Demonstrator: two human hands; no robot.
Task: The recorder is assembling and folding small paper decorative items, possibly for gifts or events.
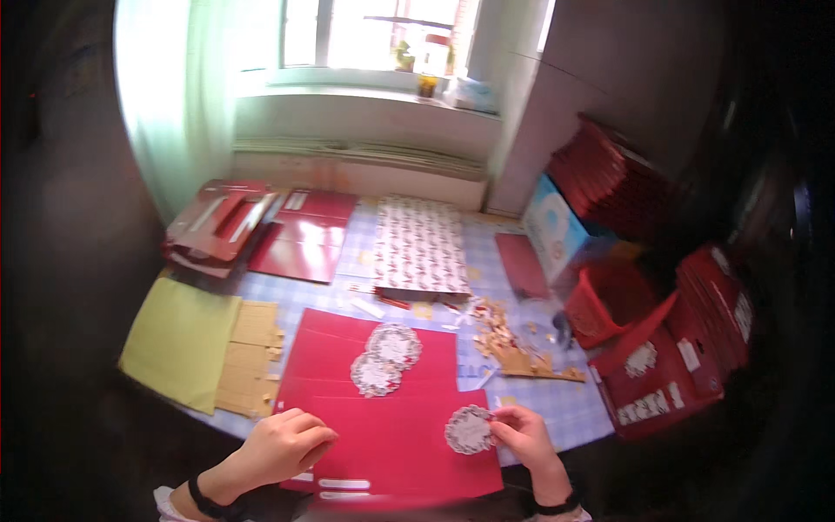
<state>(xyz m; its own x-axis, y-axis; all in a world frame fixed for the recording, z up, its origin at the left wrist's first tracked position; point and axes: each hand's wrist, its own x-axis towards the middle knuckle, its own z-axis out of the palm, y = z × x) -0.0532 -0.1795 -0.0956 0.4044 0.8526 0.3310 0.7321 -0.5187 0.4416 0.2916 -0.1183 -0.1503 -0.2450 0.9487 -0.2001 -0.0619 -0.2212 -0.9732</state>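
Note:
My right hand (525, 438) pinches the edge of a scalloped paper tag (469, 429) with a floral wreath border and writing. The tag is over the right part of a red cardboard sheet (398, 450). My left hand (287, 440) is over that sheet's left side, fingers curled; whether they hold anything is hidden. Two more wreath tags, one farther back (394, 347) and one nearer (376, 374), overlap on the red sheets behind. White label strips (344, 483) show along the near edge.
Brown sticker scraps (499, 333) lie right of the sheets. A red basket (610, 307) and red folded bags (665, 372) stand farther right. Left are yellow paper (181, 342) and brown cardboard (248, 355). A patterned box (421, 245) and glossy red panel (306, 238) lie behind.

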